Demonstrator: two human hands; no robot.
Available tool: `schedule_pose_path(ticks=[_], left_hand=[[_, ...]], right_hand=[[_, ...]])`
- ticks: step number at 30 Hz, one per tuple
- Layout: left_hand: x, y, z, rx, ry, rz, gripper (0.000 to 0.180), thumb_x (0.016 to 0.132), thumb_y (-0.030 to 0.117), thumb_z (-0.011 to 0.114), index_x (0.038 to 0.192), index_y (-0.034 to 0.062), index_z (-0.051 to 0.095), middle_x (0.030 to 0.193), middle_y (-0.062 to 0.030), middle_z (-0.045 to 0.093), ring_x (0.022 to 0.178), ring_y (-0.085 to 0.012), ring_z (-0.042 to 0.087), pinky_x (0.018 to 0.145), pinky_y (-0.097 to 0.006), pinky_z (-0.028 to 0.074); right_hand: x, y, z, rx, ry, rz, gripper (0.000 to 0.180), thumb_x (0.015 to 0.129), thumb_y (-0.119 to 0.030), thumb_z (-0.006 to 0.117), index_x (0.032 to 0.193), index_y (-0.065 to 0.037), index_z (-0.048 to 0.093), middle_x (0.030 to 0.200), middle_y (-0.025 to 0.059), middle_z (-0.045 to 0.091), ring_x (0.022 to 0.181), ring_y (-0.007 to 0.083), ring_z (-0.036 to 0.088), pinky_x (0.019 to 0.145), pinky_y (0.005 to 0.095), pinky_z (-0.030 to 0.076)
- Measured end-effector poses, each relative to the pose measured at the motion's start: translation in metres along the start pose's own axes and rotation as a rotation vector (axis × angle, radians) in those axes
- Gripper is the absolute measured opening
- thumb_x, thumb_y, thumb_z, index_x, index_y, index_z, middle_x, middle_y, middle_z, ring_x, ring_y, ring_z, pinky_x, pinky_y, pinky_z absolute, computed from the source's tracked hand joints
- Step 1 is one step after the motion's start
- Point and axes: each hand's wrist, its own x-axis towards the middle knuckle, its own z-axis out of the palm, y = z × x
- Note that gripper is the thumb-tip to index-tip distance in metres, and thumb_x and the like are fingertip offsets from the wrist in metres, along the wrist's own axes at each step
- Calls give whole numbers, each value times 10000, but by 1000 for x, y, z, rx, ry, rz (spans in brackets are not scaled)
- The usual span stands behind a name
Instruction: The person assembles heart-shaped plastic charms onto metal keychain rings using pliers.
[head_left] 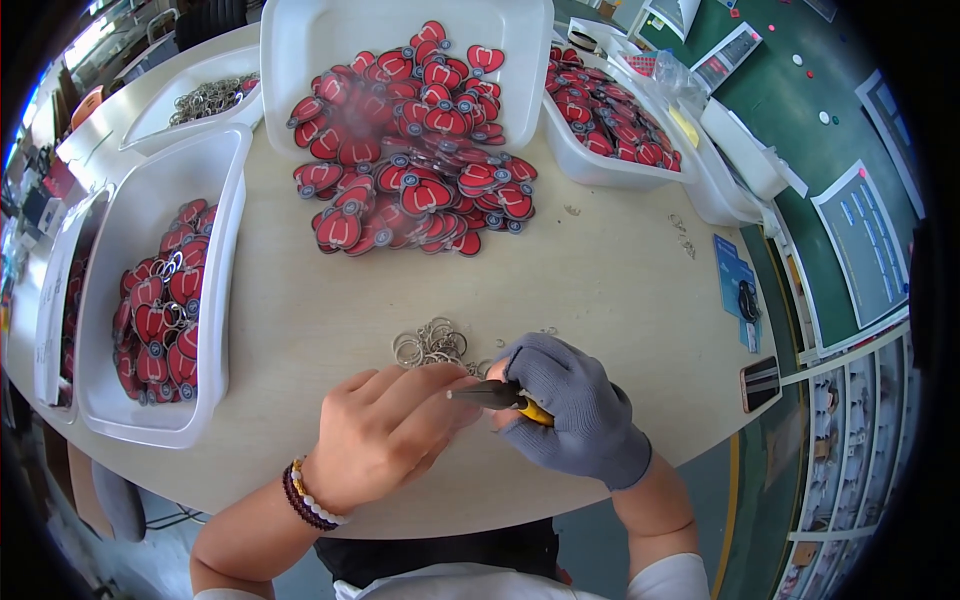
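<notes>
My right hand (580, 415), in a grey fingerless glove, is closed around pliers (492, 394) with dark jaws and a yellow grip. The jaws point left, toward my left hand (385, 430). That hand is bare, with beaded bracelets on the wrist, and its fingers are curled together beside the plier jaws. Whatever they pinch is hidden behind the fingers. Just beyond both hands lies a small pile of metal split rings (435, 345), partly covered by my left fingers. A few tiny loose rings (548, 330) are scattered near the glove.
Red heart-shaped tags (425, 195) spill from a tipped white tub (300, 30) at the back. Another tub (235, 200) at left holds tags with rings; a third (610, 175) stands back right. A phone (760, 384) and blue cards (733, 275) lie at the right edge.
</notes>
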Motion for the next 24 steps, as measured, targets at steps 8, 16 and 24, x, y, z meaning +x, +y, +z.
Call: schedule_pose_path(ticks=[8, 16, 24], left_hand=[[-5, 4, 2, -355, 56, -237, 278, 751, -6, 688, 1023, 34, 643, 993, -124, 671, 764, -273, 673, 629, -329, 546], [-2, 0, -13, -266, 188, -210, 261, 764, -16, 684, 1023, 13, 669, 983, -140, 681, 771, -254, 679, 652, -311, 549], [1, -2, -13, -37, 276, -102, 303, 713, 38, 730, 1013, 30, 685, 944, -98, 694, 730, -213, 670, 549, -271, 505]], right_hand=[[-1, -13, 13, 594, 34, 493, 130, 943, -169, 590, 994, -52, 565, 904, 75, 605, 783, 198, 602, 711, 323, 474], [-7, -6, -1, 1098, -84, 639, 586, 888, -174, 604, 1410, -45, 370, 1159, 83, 534, 1068, 199, 543, 909, 359, 467], [-11, -7, 6, 1, -16, 47, 628, 742, 20, 590, 1355, -3, 458, 1147, 150, 512, 958, 284, 555, 824, 347, 482]])
